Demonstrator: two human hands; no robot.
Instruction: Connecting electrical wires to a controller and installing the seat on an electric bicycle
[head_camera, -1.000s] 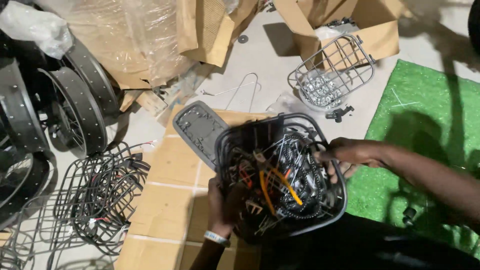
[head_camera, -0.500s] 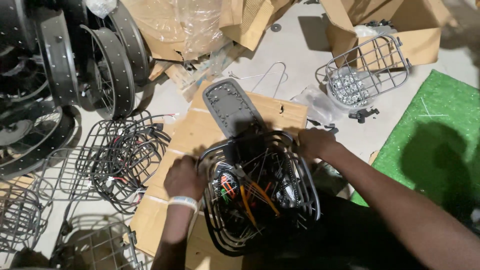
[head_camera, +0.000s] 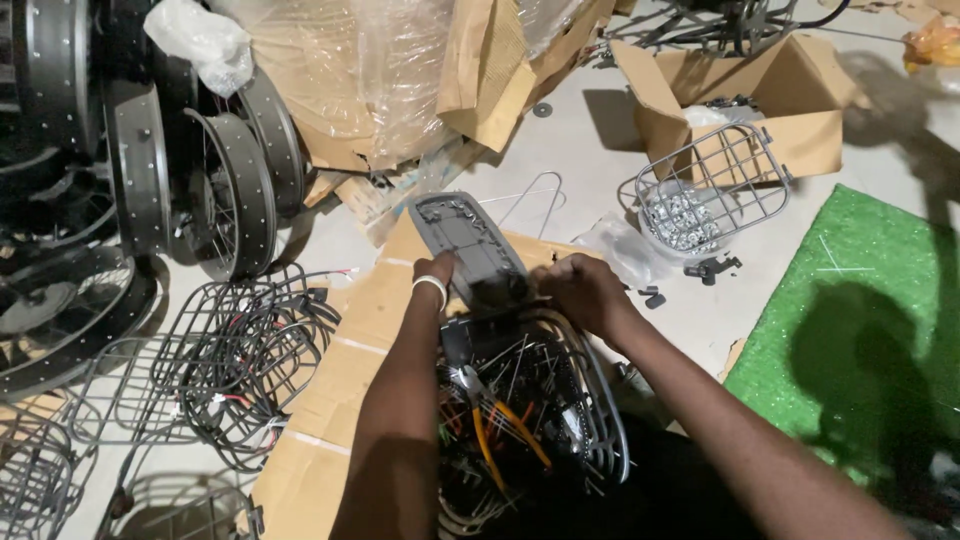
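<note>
Grey plate: flat moulded panel (head_camera: 466, 243), lying on the cardboard sheet (head_camera: 345, 395) at the far rim of the wire basket (head_camera: 535, 415); its near end meets the basket top.
Long axis: runs from upper left, away from the person, down right toward the basket and both hands.
Left hand (head_camera: 432, 272): at the plate's left near edge, fingers bent against it; cannot tell if they grip or only press.
Right hand (head_camera: 582, 290): just right of the plate's near end, fingers curled over the basket rim where plate and basket meet; actual grasp hidden.
Nearer hand: left, touching the plate side; right sits at its end.
Inside basket: tangle of wires, orange-handled pliers (head_camera: 500, 430).
</note>
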